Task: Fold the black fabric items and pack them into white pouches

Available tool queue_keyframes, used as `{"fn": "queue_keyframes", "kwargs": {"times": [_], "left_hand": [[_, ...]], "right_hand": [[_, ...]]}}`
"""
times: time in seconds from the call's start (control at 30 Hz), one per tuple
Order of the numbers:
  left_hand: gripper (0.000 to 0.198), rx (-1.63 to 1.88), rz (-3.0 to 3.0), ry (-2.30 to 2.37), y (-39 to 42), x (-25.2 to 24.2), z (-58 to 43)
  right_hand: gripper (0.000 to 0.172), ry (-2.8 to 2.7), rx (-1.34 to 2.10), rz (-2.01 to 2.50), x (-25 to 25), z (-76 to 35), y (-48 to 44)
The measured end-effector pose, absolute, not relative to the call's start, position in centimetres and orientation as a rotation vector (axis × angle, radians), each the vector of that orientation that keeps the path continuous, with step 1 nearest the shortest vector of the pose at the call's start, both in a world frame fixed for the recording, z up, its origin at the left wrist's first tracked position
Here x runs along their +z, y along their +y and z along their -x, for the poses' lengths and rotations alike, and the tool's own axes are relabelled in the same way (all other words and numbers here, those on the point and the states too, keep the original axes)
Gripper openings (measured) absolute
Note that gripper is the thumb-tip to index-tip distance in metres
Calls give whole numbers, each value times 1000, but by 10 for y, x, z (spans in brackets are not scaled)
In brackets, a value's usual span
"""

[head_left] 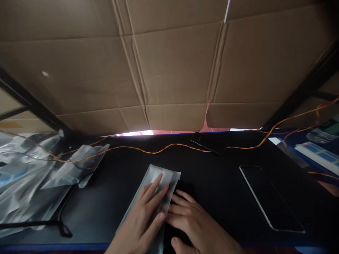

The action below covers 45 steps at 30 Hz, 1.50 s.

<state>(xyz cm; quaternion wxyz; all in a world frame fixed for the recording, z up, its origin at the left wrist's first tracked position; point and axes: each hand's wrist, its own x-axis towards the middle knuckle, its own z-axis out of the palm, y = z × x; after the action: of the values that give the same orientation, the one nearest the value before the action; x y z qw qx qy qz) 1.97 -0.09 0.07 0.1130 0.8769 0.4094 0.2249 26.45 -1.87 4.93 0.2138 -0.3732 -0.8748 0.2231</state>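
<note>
My left hand (144,218) lies flat with fingers stretched out on a clear plastic sleeve (156,178) that rests lengthwise on the black table (219,183). My right hand (194,220) is beside it, fingers spread over a dark object (185,187) that is hard to make out against the table; its fingertips touch the sleeve's right edge.
A dark phone-like slab (270,199) with a pale rim lies to the right. Another dark device (208,141) sits at the back under a red-yellow twisted wire (159,151). Crumpled clear bags (39,169) pile at the left. Cardboard panels (169,63) rise behind the table.
</note>
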Motion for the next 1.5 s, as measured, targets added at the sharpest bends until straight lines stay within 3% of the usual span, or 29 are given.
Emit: {"fn": "queue_keyframes", "kwargs": {"times": [0.23, 0.37, 0.47, 0.63, 0.77, 1.03, 1.2, 1.37, 1.5], "left_hand": [[81, 548, -2569, 1010, 4, -3, -17], [94, 528, -2478, 977, -4, -2, -15], [86, 496, -2480, 978, -1, 0, -3], [71, 493, -2626, 964, 15, 1, 6], [77, 476, -2626, 857, 16, 3, 0], [97, 420, -2571, 900, 2, -8, 8], [96, 498, -2545, 969, 6, -14, 9], [96, 521, -2568, 980, 10, -11, 1], [95, 526, -2590, 965, 10, -9, -5]], "right_hand": [[30, -2306, 589, 1099, 0, -241, -17], [54, -2167, 502, 1275, -24, -214, -13], [61, -2190, 513, 1215, -17, -214, -14], [48, -2348, 774, 903, 8, -235, -21], [39, -2311, 709, 978, -5, -222, -27], [68, -2117, 712, 1157, -9, -194, -19], [51, -2263, 929, 899, 20, -241, -21], [73, -2459, 728, 1073, 20, -278, -22], [55, -2537, 448, 980, -21, -251, -27]]}}
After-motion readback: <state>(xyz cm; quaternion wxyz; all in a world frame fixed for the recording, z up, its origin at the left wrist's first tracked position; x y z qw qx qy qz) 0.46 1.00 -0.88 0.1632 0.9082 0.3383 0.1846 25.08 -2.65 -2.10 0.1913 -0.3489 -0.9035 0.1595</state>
